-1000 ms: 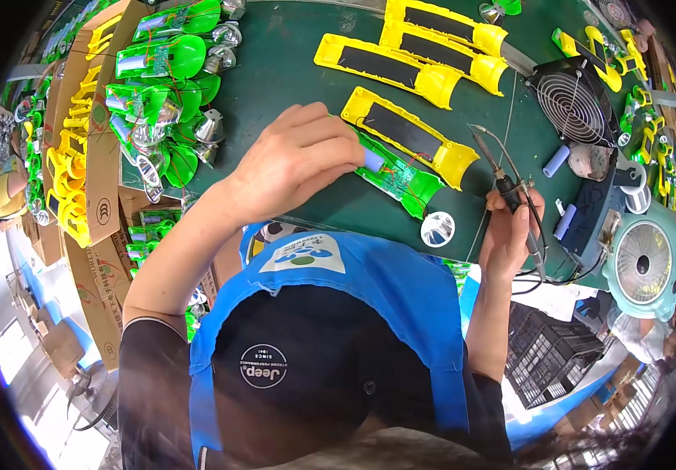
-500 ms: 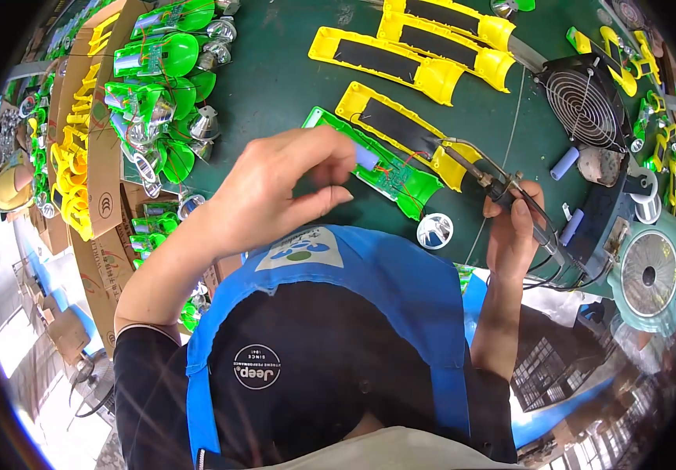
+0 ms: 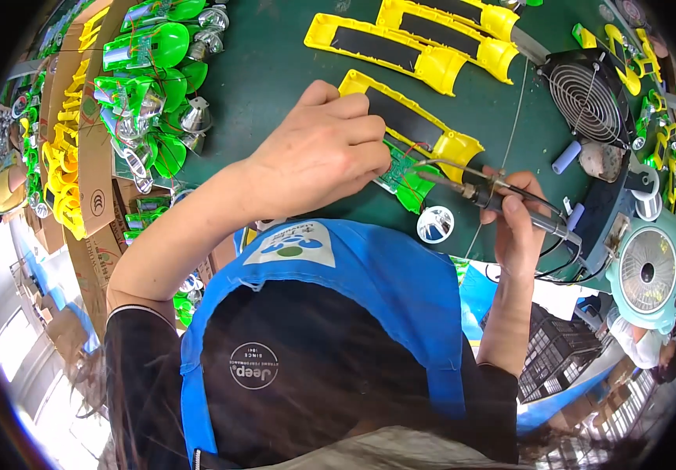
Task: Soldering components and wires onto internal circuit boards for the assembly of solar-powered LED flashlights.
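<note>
My left hand hangs over the near yellow shell and the green half shell, its fingers curled inward. Whatever they pinch is hidden behind the knuckles. Part of the green half shell shows past the fingertips, with a circuit board and red wires on it. My right hand grips a soldering iron with a thin metal feed tube along it; the tip points left over the green shell. I cannot tell whether it touches. A silver reflector cup sits beside the shell. The yellow shell with a black strip lies behind.
More yellow shells lie at the back. Green assemblies with reflectors crowd the left, beside a cardboard box of yellow parts. At right are a black fan, blue cylindrical cells and a teal fan.
My left hand has moved right and away from me, over the green shell, and its fingers have curled in. The soldering iron has swung flatter, its tip lower and nearer the shell.
</note>
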Demonstrator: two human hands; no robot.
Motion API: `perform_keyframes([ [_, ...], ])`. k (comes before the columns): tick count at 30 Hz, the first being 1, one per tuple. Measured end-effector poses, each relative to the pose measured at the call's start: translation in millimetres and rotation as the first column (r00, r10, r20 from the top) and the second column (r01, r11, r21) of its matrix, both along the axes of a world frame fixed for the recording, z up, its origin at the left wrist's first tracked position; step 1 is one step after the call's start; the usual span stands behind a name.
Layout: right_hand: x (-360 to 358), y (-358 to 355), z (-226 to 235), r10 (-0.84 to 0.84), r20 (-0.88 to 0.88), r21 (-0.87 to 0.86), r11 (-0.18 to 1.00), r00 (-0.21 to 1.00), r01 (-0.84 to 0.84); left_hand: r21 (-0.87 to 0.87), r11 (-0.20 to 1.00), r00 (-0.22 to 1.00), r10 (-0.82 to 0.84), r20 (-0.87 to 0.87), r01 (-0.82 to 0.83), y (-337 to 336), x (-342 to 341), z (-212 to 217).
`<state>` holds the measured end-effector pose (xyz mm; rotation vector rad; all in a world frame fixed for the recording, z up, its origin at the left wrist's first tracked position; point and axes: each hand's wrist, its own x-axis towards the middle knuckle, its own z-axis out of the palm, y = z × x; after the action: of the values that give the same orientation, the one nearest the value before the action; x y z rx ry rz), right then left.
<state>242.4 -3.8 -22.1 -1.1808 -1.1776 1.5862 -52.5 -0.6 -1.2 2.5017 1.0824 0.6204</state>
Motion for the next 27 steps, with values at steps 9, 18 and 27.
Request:
perform_keyframes([
  [9, -4, 6, 2, 0.143, 0.102, 0.014, 0.989, 0.984, -0.145, -0.024, 1.0, 0.996, -0.011, -0.087, 0.009, 3, 3, 2],
  [18, -7, 2, 5, 0.106, 0.13, -0.047, 0.994, 0.986, -0.101, -0.025, 0.999, 0.996, -0.029, -0.085, 0.027, 6, 3, 2],
  [27, 0, 0, 0, 0.095, 0.097, 0.084, 0.991, 0.991, -0.104, -0.016, 1.0, 0.995, -0.025, -0.093, 0.023, 5, 6, 5],
])
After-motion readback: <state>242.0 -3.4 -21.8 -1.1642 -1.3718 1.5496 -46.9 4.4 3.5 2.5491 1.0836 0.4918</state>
